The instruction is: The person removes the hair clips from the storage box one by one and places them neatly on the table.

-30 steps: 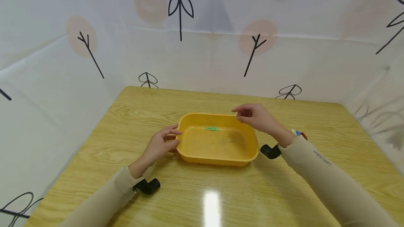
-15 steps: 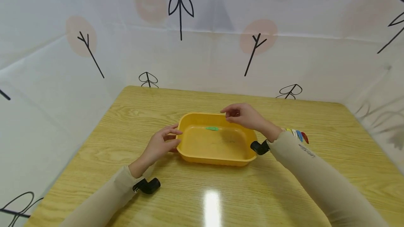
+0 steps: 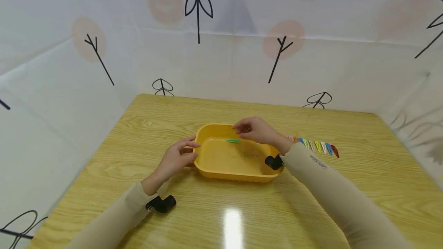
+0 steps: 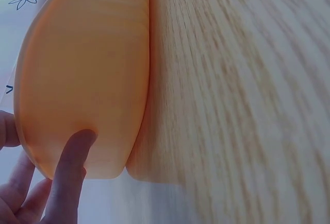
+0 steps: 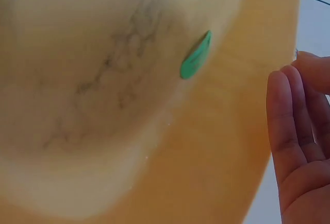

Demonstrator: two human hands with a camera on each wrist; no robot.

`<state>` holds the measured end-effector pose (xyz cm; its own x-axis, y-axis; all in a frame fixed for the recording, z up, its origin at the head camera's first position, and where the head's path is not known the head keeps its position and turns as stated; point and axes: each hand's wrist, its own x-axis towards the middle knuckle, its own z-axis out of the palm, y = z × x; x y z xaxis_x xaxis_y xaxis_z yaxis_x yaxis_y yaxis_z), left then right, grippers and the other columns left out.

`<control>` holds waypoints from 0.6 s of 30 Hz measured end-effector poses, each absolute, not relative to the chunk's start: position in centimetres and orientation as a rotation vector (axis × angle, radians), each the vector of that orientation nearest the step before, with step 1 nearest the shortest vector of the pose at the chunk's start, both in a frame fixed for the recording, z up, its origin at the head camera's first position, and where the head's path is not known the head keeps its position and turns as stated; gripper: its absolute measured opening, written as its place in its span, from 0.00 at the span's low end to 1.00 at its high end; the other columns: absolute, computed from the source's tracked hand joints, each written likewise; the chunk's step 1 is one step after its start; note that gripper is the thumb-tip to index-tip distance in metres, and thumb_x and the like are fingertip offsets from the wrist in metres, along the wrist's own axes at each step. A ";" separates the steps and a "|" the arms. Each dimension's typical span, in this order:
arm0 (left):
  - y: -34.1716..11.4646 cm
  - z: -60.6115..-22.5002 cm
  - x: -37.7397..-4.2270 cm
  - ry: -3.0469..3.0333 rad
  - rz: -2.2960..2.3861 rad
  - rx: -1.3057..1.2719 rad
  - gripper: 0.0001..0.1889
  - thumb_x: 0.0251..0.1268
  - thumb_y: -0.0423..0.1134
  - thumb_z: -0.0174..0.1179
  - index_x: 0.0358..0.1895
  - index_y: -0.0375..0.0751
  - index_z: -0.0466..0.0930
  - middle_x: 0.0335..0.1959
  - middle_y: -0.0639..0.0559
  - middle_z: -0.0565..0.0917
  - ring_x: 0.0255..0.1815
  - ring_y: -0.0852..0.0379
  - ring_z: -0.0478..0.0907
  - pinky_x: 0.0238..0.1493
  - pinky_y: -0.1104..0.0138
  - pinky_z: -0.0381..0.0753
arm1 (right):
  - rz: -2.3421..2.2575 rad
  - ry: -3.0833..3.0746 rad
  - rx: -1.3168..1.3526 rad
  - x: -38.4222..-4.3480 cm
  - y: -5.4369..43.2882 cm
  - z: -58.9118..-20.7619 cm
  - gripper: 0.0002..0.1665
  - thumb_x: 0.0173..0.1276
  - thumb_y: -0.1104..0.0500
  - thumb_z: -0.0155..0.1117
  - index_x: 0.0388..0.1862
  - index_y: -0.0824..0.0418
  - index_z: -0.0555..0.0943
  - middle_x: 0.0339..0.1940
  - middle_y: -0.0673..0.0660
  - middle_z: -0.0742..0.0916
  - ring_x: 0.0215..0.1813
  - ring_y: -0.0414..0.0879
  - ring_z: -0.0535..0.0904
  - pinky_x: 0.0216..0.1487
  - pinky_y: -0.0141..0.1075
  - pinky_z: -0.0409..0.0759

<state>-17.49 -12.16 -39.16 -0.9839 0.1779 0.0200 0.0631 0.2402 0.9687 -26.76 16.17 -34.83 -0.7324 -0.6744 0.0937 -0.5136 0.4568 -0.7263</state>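
A yellow plastic tub (image 3: 238, 177) stands on the table, with one green snap hair clip (image 3: 233, 141) lying on its floor near the far wall. At the tub's left end my left hand (image 3: 174, 158) holds the rim; in the left wrist view its thumb (image 4: 72, 170) presses the tub's outer wall and other fingers lie by the edge. My right hand (image 3: 257, 130) hovers over the tub's far right part, its fingers loosely bent. In the right wrist view I see nothing between those fingers (image 5: 281, 110), and the green clip lies apart from them.
To the right of the tub, a slanting row of several colourful snap hair clips (image 3: 317, 146) lies on the wooden table (image 3: 221, 210), partly behind the right forearm. A white patterned cloth (image 3: 228, 68) hangs behind the table.
My right hand has moved left over the tub, towards the green clip, uncovering more of the row of hair clips. The left hand and the tub have stayed put.
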 end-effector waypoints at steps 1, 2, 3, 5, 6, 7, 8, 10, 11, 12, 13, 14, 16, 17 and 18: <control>-12.2 -39.2 -17.5 2.399 1.867 0.233 0.16 0.59 0.29 0.61 0.50 0.29 0.78 0.68 0.48 0.63 0.56 0.42 0.73 0.35 0.58 0.84 | -1.127 2.493 -1.037 -26.9 16.0 -35.0 0.17 0.62 0.72 0.60 0.52 0.72 0.78 0.41 0.64 0.83 0.42 0.50 0.79 0.46 0.39 0.80; -12.2 -39.1 -17.5 2.399 1.868 0.236 0.16 0.59 0.29 0.61 0.50 0.29 0.78 0.68 0.48 0.63 0.55 0.42 0.73 0.35 0.58 0.84 | -1.112 2.491 -1.043 -27.0 15.9 -35.2 0.17 0.62 0.72 0.60 0.51 0.72 0.78 0.41 0.63 0.83 0.42 0.50 0.79 0.46 0.38 0.80; -12.2 -39.1 -17.5 2.397 1.870 0.238 0.16 0.59 0.29 0.61 0.50 0.29 0.78 0.68 0.48 0.63 0.55 0.42 0.73 0.35 0.58 0.84 | -1.095 2.488 -1.054 -27.1 15.8 -35.3 0.17 0.62 0.72 0.61 0.50 0.72 0.78 0.40 0.63 0.83 0.42 0.50 0.79 0.45 0.38 0.80; -12.2 -39.1 -17.6 2.401 1.866 0.242 0.16 0.59 0.29 0.61 0.50 0.29 0.78 0.68 0.48 0.63 0.55 0.43 0.73 0.35 0.59 0.84 | -1.058 2.486 -1.068 -27.2 15.7 -35.6 0.16 0.61 0.73 0.61 0.49 0.72 0.79 0.40 0.62 0.84 0.42 0.50 0.80 0.45 0.37 0.81; -12.2 -39.1 -17.6 2.401 1.866 0.243 0.16 0.59 0.29 0.61 0.50 0.29 0.78 0.68 0.47 0.63 0.55 0.42 0.73 0.35 0.59 0.84 | -1.037 2.487 -1.078 -27.3 15.7 -35.8 0.16 0.60 0.73 0.62 0.48 0.72 0.79 0.39 0.62 0.84 0.42 0.50 0.80 0.44 0.37 0.81; -12.2 -39.1 -17.6 2.402 1.866 0.242 0.15 0.59 0.29 0.61 0.50 0.29 0.78 0.68 0.47 0.63 0.56 0.42 0.73 0.35 0.59 0.84 | -1.013 2.491 -1.090 -27.4 15.6 -35.9 0.15 0.59 0.74 0.62 0.47 0.72 0.80 0.40 0.61 0.84 0.42 0.50 0.80 0.44 0.37 0.81; -12.2 -39.1 -17.6 2.400 1.868 0.242 0.15 0.58 0.29 0.61 0.50 0.29 0.78 0.68 0.47 0.63 0.56 0.42 0.73 0.35 0.59 0.84 | -0.991 2.493 -1.096 -27.5 15.6 -36.0 0.15 0.59 0.74 0.63 0.47 0.72 0.80 0.40 0.61 0.84 0.42 0.50 0.80 0.44 0.37 0.81; -12.3 -39.1 -17.7 2.402 1.868 0.238 0.15 0.58 0.29 0.61 0.50 0.29 0.78 0.68 0.48 0.63 0.56 0.42 0.73 0.35 0.59 0.84 | -0.954 2.490 -1.106 -27.6 15.5 -36.2 0.15 0.59 0.74 0.63 0.47 0.72 0.80 0.41 0.61 0.84 0.43 0.52 0.80 0.46 0.38 0.80; -12.3 -39.1 -17.7 2.401 1.868 0.234 0.15 0.58 0.29 0.61 0.50 0.29 0.78 0.68 0.48 0.64 0.56 0.42 0.72 0.35 0.59 0.84 | -0.940 2.485 -1.106 -27.6 15.4 -36.3 0.15 0.59 0.74 0.63 0.47 0.72 0.80 0.42 0.61 0.84 0.44 0.52 0.80 0.46 0.38 0.80; -12.3 -39.0 -17.7 2.401 1.869 0.234 0.15 0.58 0.29 0.61 0.49 0.29 0.78 0.68 0.48 0.63 0.56 0.42 0.72 0.35 0.59 0.84 | -0.930 2.478 -1.107 -27.6 15.4 -36.4 0.16 0.59 0.74 0.63 0.47 0.72 0.80 0.43 0.62 0.84 0.45 0.53 0.80 0.47 0.39 0.80; -12.3 -39.0 -17.7 2.401 1.870 0.233 0.15 0.58 0.29 0.61 0.49 0.29 0.78 0.68 0.48 0.64 0.56 0.42 0.72 0.35 0.59 0.84 | -0.915 2.473 -1.107 -27.7 15.3 -36.5 0.16 0.59 0.74 0.62 0.47 0.72 0.79 0.44 0.62 0.84 0.46 0.54 0.79 0.48 0.39 0.80; -12.3 -39.0 -17.7 2.399 1.872 0.233 0.15 0.58 0.29 0.61 0.49 0.29 0.78 0.68 0.48 0.64 0.56 0.42 0.72 0.35 0.59 0.84 | -0.895 2.469 -1.112 -27.7 15.2 -36.6 0.16 0.59 0.74 0.62 0.48 0.73 0.79 0.45 0.63 0.83 0.47 0.54 0.79 0.48 0.39 0.80; -12.3 -38.9 -17.7 2.397 1.874 0.235 0.15 0.58 0.29 0.61 0.49 0.29 0.78 0.68 0.48 0.63 0.56 0.42 0.72 0.35 0.59 0.84 | -0.854 2.466 -1.112 -27.7 15.0 -36.7 0.17 0.59 0.74 0.62 0.49 0.72 0.79 0.46 0.63 0.83 0.49 0.55 0.79 0.49 0.39 0.79; -12.3 -38.9 -17.7 2.393 1.877 0.236 0.15 0.58 0.29 0.61 0.49 0.29 0.78 0.68 0.47 0.63 0.56 0.42 0.72 0.35 0.59 0.84 | -0.838 2.467 -1.111 -27.6 15.0 -36.8 0.17 0.59 0.75 0.62 0.49 0.72 0.79 0.47 0.63 0.83 0.50 0.55 0.78 0.49 0.39 0.79; -12.4 -38.9 -17.6 2.389 1.880 0.238 0.15 0.58 0.29 0.61 0.49 0.29 0.78 0.68 0.47 0.63 0.56 0.42 0.72 0.35 0.59 0.84 | -0.817 2.469 -1.119 -27.6 14.9 -36.9 0.18 0.59 0.75 0.62 0.49 0.71 0.79 0.47 0.62 0.83 0.50 0.55 0.78 0.49 0.39 0.79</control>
<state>-17.65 -12.35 -38.92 -0.9836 0.1785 0.0240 0.0653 0.2293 0.9712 -27.62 14.86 -36.88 -0.6474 -0.7609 -0.0438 -0.5846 0.5326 -0.6120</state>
